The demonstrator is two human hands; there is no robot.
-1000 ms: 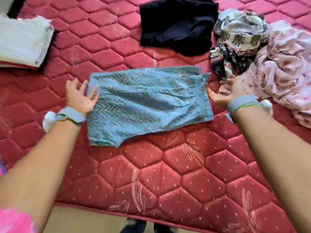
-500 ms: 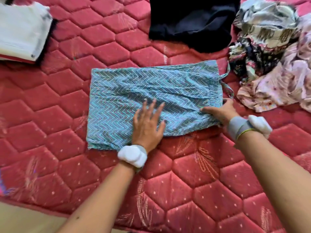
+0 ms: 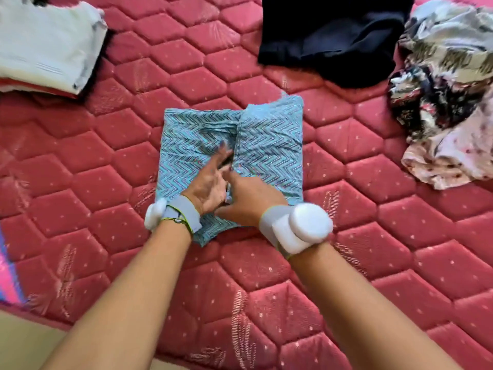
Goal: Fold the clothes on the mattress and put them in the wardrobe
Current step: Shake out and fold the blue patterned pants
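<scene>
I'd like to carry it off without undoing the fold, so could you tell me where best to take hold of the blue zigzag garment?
Probably by its left and right side edges, sliding fingers under from each side: the blue zigzag garment lies flat on the mattress, its right half folded to the middle.

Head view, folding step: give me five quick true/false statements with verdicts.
1. Both hands rest on the teal zigzag garment. True: left hand, right hand.
2. The garment's right part is folded over toward the middle. True.
3. The black garment lies under the teal one. False: it lies apart, farther up the mattress.
4. The floral clothes are neatly folded. False: they lie crumpled at the right.
5. A folded white cloth sits at the upper left. True.
</scene>
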